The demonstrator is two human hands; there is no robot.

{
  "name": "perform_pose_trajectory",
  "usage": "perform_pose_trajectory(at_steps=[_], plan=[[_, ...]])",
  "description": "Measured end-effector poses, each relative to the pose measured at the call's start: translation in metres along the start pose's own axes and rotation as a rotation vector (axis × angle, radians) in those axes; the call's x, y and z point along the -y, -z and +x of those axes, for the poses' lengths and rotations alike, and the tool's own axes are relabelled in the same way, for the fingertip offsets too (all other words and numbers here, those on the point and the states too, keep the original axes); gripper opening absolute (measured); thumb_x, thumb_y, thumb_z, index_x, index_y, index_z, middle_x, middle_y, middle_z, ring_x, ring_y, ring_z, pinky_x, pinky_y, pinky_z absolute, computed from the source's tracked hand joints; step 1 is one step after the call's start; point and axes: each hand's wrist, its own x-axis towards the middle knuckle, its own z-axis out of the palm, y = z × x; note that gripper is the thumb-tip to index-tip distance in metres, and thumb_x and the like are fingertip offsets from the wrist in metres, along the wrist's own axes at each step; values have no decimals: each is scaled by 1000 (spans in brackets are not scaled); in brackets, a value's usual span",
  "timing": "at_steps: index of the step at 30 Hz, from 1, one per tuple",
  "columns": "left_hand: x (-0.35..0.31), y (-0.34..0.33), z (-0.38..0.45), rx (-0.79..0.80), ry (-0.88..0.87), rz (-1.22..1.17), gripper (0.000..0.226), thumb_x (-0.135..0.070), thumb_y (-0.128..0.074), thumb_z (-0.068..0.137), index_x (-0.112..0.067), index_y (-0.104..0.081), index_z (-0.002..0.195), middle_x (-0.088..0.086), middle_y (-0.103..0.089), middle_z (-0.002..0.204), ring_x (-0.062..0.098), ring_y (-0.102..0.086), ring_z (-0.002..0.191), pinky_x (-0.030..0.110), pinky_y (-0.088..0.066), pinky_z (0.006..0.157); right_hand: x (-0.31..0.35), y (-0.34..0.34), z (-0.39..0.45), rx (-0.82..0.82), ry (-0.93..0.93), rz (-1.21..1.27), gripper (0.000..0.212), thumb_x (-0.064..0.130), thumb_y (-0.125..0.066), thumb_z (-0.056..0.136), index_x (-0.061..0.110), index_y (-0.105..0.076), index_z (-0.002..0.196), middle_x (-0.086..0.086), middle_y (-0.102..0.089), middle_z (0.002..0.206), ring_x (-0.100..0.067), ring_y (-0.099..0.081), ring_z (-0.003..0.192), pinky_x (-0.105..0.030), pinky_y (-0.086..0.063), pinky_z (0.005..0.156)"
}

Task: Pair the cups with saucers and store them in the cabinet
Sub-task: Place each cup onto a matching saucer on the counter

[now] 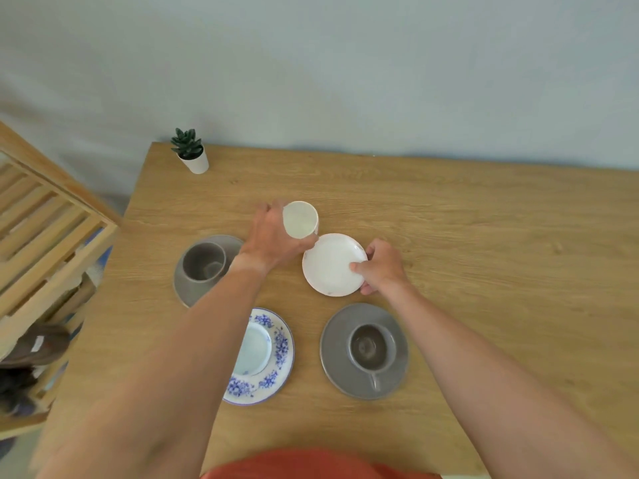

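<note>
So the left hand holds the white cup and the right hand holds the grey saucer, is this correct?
Not quite. In the head view the left hand does hold the white cup, but the right hand holds the white saucer, not a grey one.

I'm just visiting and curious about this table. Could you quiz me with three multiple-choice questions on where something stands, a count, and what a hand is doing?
1. Where is the potted succulent?
A. far left corner of the table
B. on a grey saucer
C. inside the rack

2. How many grey saucers carry a grey cup?
A. none
B. two
C. four

3. What does the left hand hold?
A. nothing
B. the blue-flowered saucer
C. a white cup

Answers: 1 A, it stands by the table's far left edge. 2 B, one left, one right. 3 C, fingers wrap the white cup.
</note>
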Motion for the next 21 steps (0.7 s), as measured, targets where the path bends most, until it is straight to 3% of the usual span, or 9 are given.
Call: perform_pose_trajectory(at_steps=[4, 8, 12, 15, 21], plan=[[-7, -14, -14, 90, -86, -20, 88, -49, -85, 58, -21, -51, 134, 4, -50, 124, 18, -48, 114, 30, -42, 98, -5, 0, -1, -19, 45, 24, 28, 10, -72, 83, 17, -45, 83, -7, -61, 90, -27, -69, 53, -33, -56, 42], [-17, -26, -25, 144, -141, 0, 91, -43, -88, 58, -22, -49, 137, 6, -47, 128, 21, -47, 122, 37, -43, 105, -12, 0, -1, -32, 97, 47, 24, 10, -71, 84, 12, -48, 88, -12, -64, 89, -30, -69, 51, -29, -51, 37], [-27, -36, -40, 186, -165, 68, 95, -44, -88, 58, -22, -46, 139, 5, -42, 126, 26, -51, 118, 43, -49, 98, -20, 5, -5, -30, 143, 91, 20, 10, -71, 85, 7, -52, 92, -14, -67, 84, -32, -69, 51, -29, -50, 35], [-34, -44, -50, 152, -186, 82, 102, -46, -86, 57, -20, -39, 143, 6, -43, 129, 26, -50, 117, 44, -49, 96, -29, 10, -7, -16, 189, 110, 3, 11, -61, 93, 9, -59, 92, -16, -69, 77, -34, -70, 53, -45, -58, 44], [-38, -48, -66, 106, -211, 82, 111, -44, -89, 57, -17, -29, 147, 8, -41, 138, 24, -47, 123, 40, -45, 101, -49, 24, -18, 15, 248, 8, 10, 23, -53, 97, 21, -62, 98, -3, -66, 88, -27, -68, 81, -46, -59, 75]])
